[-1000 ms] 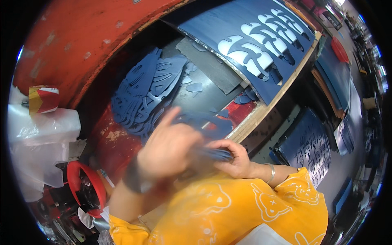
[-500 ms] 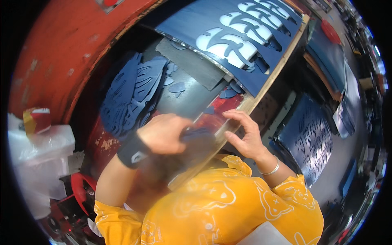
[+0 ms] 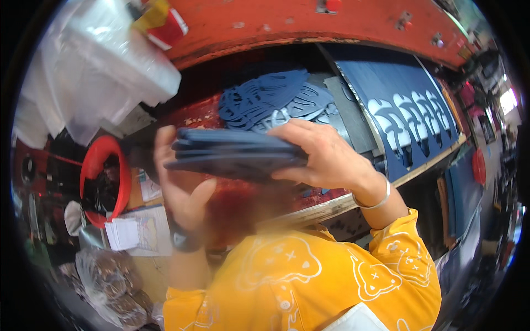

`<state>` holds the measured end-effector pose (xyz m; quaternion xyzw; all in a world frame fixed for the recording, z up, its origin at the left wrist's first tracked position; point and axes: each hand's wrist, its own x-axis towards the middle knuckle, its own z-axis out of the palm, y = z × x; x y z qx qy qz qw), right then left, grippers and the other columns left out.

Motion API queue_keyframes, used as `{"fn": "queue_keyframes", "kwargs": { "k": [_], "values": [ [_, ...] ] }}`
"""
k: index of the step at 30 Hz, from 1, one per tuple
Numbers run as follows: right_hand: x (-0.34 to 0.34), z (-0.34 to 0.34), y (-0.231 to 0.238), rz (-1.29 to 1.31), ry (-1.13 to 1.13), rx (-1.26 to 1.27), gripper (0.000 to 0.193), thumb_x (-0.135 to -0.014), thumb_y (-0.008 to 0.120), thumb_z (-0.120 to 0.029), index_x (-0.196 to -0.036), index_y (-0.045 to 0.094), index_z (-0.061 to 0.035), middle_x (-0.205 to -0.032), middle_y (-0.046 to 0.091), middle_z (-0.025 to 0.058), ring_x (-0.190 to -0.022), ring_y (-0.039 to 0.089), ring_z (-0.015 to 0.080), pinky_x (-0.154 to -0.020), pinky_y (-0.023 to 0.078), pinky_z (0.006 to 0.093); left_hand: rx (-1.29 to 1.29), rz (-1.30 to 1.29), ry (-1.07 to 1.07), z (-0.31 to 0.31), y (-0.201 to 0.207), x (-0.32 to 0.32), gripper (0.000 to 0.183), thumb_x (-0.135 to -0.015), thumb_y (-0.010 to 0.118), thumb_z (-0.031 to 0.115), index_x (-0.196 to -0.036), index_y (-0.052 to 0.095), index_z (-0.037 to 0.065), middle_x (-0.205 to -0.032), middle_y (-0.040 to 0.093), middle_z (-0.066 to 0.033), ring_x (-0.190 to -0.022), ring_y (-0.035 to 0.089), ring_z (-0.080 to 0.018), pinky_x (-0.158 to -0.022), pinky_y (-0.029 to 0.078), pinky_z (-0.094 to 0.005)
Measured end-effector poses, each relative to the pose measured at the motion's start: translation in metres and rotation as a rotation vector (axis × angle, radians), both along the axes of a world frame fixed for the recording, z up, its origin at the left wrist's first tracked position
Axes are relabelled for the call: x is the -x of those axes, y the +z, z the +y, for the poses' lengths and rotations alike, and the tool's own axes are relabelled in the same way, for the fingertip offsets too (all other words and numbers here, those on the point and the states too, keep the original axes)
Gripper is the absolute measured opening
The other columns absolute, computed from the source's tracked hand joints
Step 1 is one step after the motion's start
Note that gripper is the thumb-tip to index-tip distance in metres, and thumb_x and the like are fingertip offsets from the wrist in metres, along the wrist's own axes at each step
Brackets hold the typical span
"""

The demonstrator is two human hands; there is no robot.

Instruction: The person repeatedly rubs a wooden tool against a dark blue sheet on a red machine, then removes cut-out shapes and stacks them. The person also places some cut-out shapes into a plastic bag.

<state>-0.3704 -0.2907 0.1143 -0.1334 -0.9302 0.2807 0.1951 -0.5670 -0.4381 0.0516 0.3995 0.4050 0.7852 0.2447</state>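
A stack of dark blue cut sheet pieces (image 3: 237, 151) is held up above the red work surface, blurred by motion. My right hand (image 3: 331, 154) grips its right end, thumb underneath and fingers over the top. At its left end is my left hand (image 3: 185, 193), blurred, with fingers stretched upward and thumb apart; whether the palm touches the pieces I cannot tell. Behind the stack lies a pile of blue cut-out pieces (image 3: 265, 96). Farther right, a blue sheet (image 3: 381, 71) has a row of curved cut shapes over white openings.
An orange-red machine beam (image 3: 265, 27) spans the far side. A wooden edge strip (image 3: 337, 212) borders the bench near me. Left stand white plastic-wrapped boxes (image 3: 110, 49), a red ring-shaped rim (image 3: 91, 165), papers (image 3: 149, 229) and a clear bag of brown items (image 3: 110, 287).
My view has turned left. Both hands have come up from the bench edge, and the blue stack is now raised, with my right hand holding it.
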Motion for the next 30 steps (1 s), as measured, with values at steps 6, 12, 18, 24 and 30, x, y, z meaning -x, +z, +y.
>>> {"fn": "queue_keyframes", "kwargs": {
  "k": [6,12,18,24,30],
  "values": [
    [0.038,-0.027,-0.027,-0.403,0.171,-0.387,0.058,-0.068,0.077,-0.02,-0.122,0.054,-0.0126,-0.1,0.065,0.009,-0.085,0.066,0.0308,-0.072,0.053,0.0409,0.604,1.188,0.057,-0.045,-0.013,0.015,0.072,-0.067,0.084,0.02,-0.13,0.053,0.006,-0.13,0.055,-0.0164,-0.126,0.049,-0.0329,-0.105,0.039,-0.0412],
    [-0.017,0.012,-0.026,-0.443,0.018,-0.076,0.059,-0.07,0.079,-0.02,-0.122,0.055,-0.0065,-0.105,0.067,0.0111,-0.102,0.063,0.0311,-0.086,0.05,0.0415,0.569,0.816,0.003,-0.048,-0.054,0.011,0.045,-0.066,0.084,0.008,-0.106,0.065,0.005,-0.083,0.066,-0.0094,-0.073,0.065,-0.0244,-0.067,0.05,-0.0302],
    [-0.025,-0.002,-0.063,0.101,0.204,0.236,0.093,-0.067,0.082,-0.014,-0.145,0.03,-0.0052,-0.144,0.036,0.0224,-0.136,0.034,0.0395,-0.113,0.029,0.0434,0.555,1.187,0.252,-0.043,-0.043,0.008,0.061,-0.065,0.087,0.021,-0.118,0.06,0.008,-0.107,0.064,-0.0128,-0.099,0.062,-0.0338,-0.087,0.048,-0.0402],
    [-0.024,0.004,-0.081,-0.185,-0.052,0.357,0.087,-0.07,0.083,-0.019,-0.141,0.036,-0.003,-0.139,0.045,0.0196,-0.13,0.044,0.0327,-0.108,0.036,0.0395,0.89,0.73,-0.264,-0.033,-0.034,0.005,0.076,-0.062,0.088,0.026,-0.127,0.053,0.008,-0.123,0.057,-0.0143,-0.118,0.052,-0.0349,-0.101,0.041,-0.0436],
    [-0.018,-0.002,-0.094,0.009,0.11,0.285,0.083,-0.069,0.084,-0.023,-0.139,0.042,-0.0061,-0.135,0.049,0.0186,-0.125,0.047,0.0357,-0.104,0.04,0.0425,0.77,0.858,0.042,-0.039,-0.043,0.005,0.067,-0.061,0.088,0.028,-0.118,0.059,0.009,-0.114,0.061,-0.014,-0.108,0.059,-0.0308,-0.092,0.047,-0.0391]
  ]
}}
